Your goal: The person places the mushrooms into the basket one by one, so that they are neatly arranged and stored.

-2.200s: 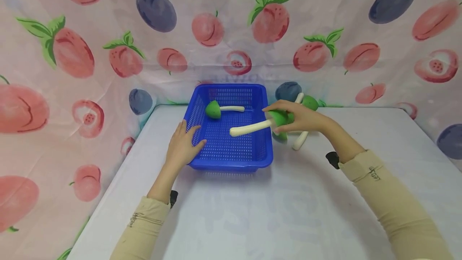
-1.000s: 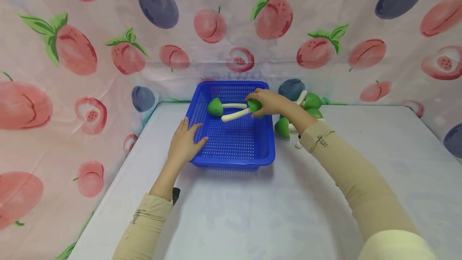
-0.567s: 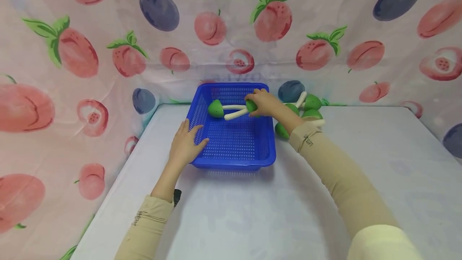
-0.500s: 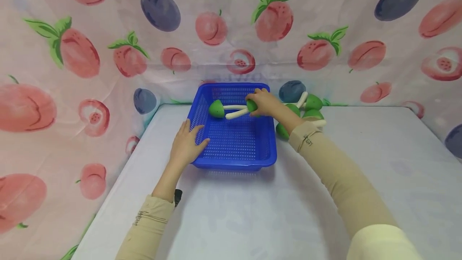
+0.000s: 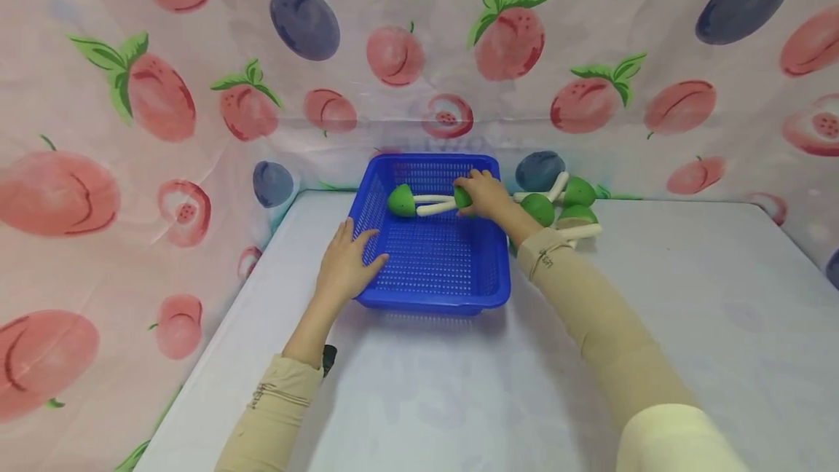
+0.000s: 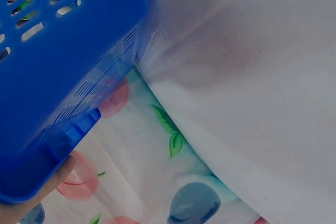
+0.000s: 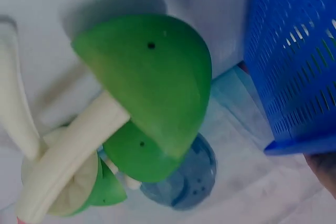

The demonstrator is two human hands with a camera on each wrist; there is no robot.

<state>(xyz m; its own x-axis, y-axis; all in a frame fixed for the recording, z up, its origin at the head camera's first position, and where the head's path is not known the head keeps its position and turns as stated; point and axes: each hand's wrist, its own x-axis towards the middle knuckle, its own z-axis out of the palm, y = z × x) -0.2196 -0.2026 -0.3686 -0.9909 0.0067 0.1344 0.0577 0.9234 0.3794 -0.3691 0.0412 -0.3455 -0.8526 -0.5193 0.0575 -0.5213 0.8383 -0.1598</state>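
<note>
A blue plastic basket [image 5: 426, 301] with slotted sides stands on the white table. My left hand [image 5: 344, 261] rests on its left rim with fingers spread, some outside and the thumb over the inside; in the left wrist view a finger [image 6: 64, 170] lies along the rim's outer side. My right hand [image 5: 485, 197] is inside the basket's back right, holding a toy mushroom [image 5: 437, 208] by its green cap, the pale stem pointing left. Beside that stem lies another toy mushroom [image 5: 401, 201]. The right hand's fingers partly cover the held cap.
Several more toy mushrooms [image 5: 577, 215] are heaped right of the basket, partly behind the right forearm; a large green cap [image 7: 152, 77] fills the right wrist view. Behind the table [image 5: 682, 297] hangs a fruit-print cloth [image 5: 406, 122].
My right hand has carried the mushroom leftward from above the basket's right rim and lowered it beside the other one. The left hand stays at the rim. The view has shifted slightly.
</note>
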